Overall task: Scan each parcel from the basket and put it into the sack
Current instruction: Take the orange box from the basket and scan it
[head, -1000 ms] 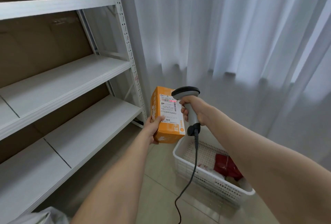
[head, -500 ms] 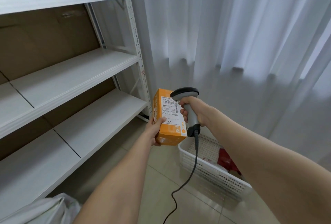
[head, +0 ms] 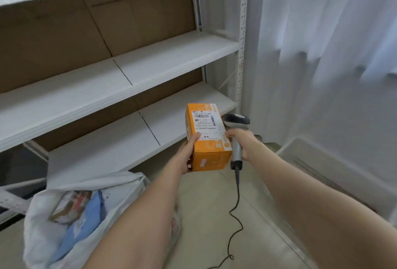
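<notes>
Head: sack holds parcels; left grip holds box.

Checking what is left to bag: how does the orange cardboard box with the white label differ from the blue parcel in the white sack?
The orange cardboard box is held in the air by the left hand; the blue parcel lies inside the white sack. The box is a stiff, sharp-edged block; the blue parcel looks soft and flat. The box shows a printed label; none shows on the blue parcel.
</notes>
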A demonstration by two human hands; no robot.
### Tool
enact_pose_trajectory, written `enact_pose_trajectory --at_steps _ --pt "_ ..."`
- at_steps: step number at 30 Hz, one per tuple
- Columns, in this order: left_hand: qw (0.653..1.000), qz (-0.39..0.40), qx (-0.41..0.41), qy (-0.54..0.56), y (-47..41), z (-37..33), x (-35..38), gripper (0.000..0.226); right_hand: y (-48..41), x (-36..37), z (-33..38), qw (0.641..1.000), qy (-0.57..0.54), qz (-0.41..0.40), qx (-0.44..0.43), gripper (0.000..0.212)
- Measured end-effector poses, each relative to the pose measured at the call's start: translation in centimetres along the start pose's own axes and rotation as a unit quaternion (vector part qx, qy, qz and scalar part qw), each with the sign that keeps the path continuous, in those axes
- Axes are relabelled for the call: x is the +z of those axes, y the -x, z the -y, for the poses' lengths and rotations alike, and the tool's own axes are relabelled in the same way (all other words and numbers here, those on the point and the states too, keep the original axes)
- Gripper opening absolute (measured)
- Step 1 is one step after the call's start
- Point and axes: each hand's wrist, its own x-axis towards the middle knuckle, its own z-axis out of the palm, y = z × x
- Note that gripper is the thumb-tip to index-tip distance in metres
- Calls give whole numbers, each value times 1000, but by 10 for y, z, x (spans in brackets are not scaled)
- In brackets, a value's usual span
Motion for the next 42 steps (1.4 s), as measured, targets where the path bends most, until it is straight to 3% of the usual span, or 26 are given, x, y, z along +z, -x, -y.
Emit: enact_pose_trajectory --at_steps 4,10,17,21,24,26,31,37,42 --pt "1000 -13 -3 7 12 15 -78 74 12 74 -23 998 42 46 8 34" --pt "996 -87 4 12 9 40 -204 52 18 197 -71 994 46 90 35 32" --pt "990 -127 29 -45 -21 78 -362 66 -2 345 -155 987 16 122 103 47" --pt "980 -156 28 -122 -45 106 -423 80 -7 389 -200 987 5 96 130 41" --pt "953 -185 4 -240 -56 127 -444 99 -11 397 -230 986 5 67 151 24" --pt "925 -207 -16 -318 -65 141 -452 111 -13 397 -249 984 -3 52 172 27" --pt "876 -207 -24 -434 -76 184 -465 117 -15 403 -299 975 -2 58 213 15" --pt "863 -146 11 -484 -104 220 -470 114 -24 422 -352 980 -5 75 185 15" --pt "834 -70 24 -547 -129 235 -469 112 -35 425 -356 978 -117 18 171 19"
